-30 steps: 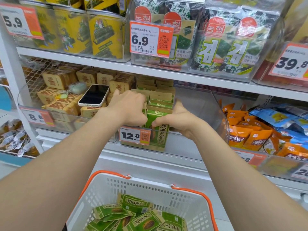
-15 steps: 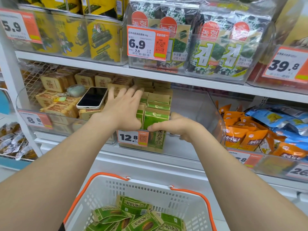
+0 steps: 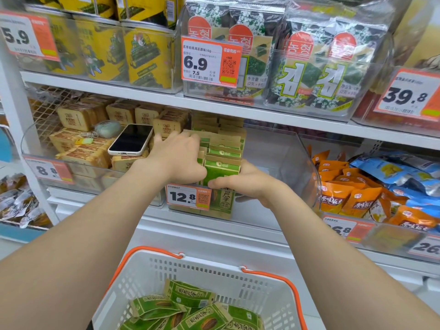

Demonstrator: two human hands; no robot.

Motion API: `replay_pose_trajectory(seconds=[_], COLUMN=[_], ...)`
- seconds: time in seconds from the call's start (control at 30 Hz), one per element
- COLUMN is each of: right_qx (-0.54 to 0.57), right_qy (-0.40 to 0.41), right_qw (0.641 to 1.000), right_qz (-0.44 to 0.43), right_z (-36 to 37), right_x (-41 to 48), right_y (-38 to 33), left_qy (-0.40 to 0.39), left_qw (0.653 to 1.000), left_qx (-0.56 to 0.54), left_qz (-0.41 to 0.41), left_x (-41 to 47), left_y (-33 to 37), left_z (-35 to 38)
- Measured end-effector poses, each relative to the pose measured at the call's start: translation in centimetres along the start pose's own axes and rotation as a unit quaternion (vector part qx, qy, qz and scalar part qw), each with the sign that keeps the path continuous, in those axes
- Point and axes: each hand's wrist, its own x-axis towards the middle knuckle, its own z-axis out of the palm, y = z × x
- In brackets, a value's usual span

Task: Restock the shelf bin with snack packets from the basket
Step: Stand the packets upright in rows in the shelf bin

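Green snack packets (image 3: 222, 166) stand upright in rows at the left side of a clear shelf bin (image 3: 307, 163) on the middle shelf. My left hand (image 3: 177, 160) lies flat on the tops of the left rows, fingers spread and reaching backward. My right hand (image 3: 240, 184) holds the front packet from its right side, fingertips on the packet's face. The right half of the bin holds nothing. Below, a white basket (image 3: 214, 270) with orange handles holds several more green packets (image 3: 190, 308) lying loose.
A phone (image 3: 131, 140) lies on tan packets (image 3: 83, 156) in the bin to the left. Orange packets (image 3: 342, 198) and blue ones (image 3: 390, 170) fill the bin on the right. A 12.8 price tag (image 3: 188, 197) hangs on the bin front. Seaweed packs (image 3: 309, 75) sit on the shelf above.
My left hand has gone from curled over the front packets to flat with fingers spread, reaching farther back over the rows. My right hand has stayed on the front packet.
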Motion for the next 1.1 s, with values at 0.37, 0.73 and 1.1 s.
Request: replay_pose_trajectory(seconds=[0.37,0.73,1.1], right_qx=[0.060,0.018,-0.003], right_qy=[0.011,0.030,0.014], right_qw=[0.998,0.999,0.999], right_qz=[0.020,-0.001,-0.035], right_z=[-0.4,-0.4,0.1], right_x=[0.1,-0.8,-3.4], right_y=[0.2,-0.5,-1.3], left_qy=[-0.054,0.030,0.026], left_qw=[0.997,0.994,1.000], left_qx=[0.019,0.103,-0.005], left_qz=[0.043,0.016,-0.013], left_x=[0.0,-0.3,-2.2], left_y=[-0.2,0.2,0.8], left_z=[-1.1,-0.2,0.3])
